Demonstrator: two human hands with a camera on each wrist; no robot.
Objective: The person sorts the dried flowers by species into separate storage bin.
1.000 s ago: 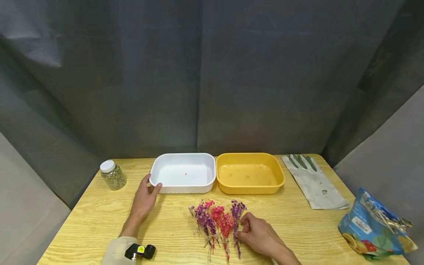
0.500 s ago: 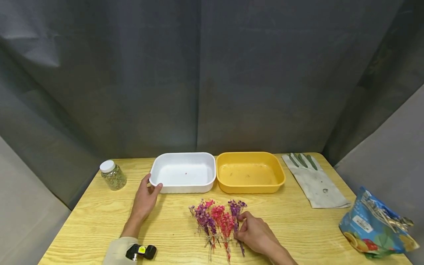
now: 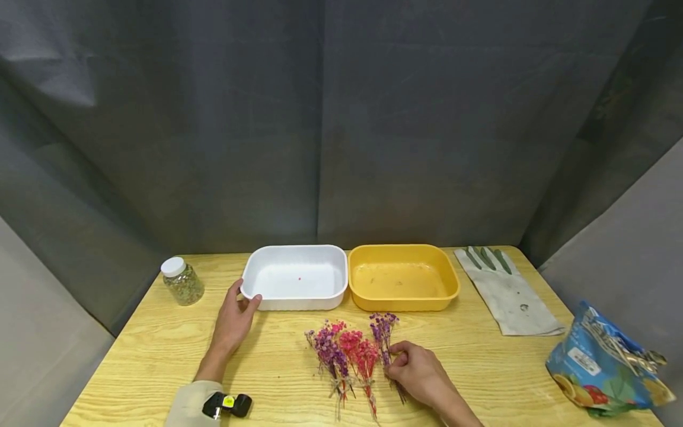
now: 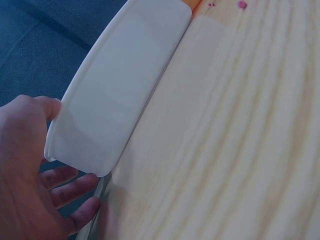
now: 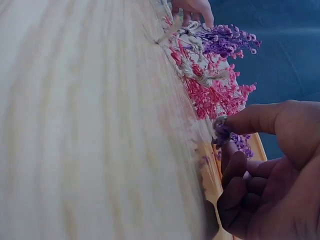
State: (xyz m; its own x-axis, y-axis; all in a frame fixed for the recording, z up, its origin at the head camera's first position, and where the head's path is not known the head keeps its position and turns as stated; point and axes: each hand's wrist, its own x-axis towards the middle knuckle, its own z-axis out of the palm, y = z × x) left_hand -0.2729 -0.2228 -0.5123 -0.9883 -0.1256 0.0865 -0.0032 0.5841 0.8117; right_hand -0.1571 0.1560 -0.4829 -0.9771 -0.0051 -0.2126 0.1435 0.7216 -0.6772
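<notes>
In the head view I have the person's left hand (image 3: pixel 233 323) gripping the near left corner of a white plastic basin (image 3: pixel 299 304), thumb over the front rim and fingers along the end. A yellow plastic basin (image 3: pixel 404 305) stands just beside it on the pale wooden tabletop (image 3: pixel 160 367). I see the right hand (image 3: pixel 418 375) with its fingers curled in, pinching a small purple dried-flower bunch (image 3: pixel 382 329) by the stems, blossoms toward the yellow basin. Just left of it lie a pink dried-flower bunch (image 3: pixel 363 356) and a fuller purple bunch (image 3: pixel 328 351). Farther off I make out a white-capped jar (image 3: pixel 184 287) at the left, a pale cloth (image 3: pixel 520 305) bearing slender green pieces (image 3: pixel 484 260) at the right, and a blue fruit-print bag (image 3: pixel 603 370) near the right edge. My left wrist view shows the thumb pressed to the white rim, the other fingers loosely spread round the end, and pink crumbs (image 4: pixel 242 4) on the wood. In my right wrist view, thumb and index finger nearly meet on the purple bunch, beside pink flowers tied with twine (image 5: pixel 199 76); I cannot tell whether its stems touch the wood.
</notes>
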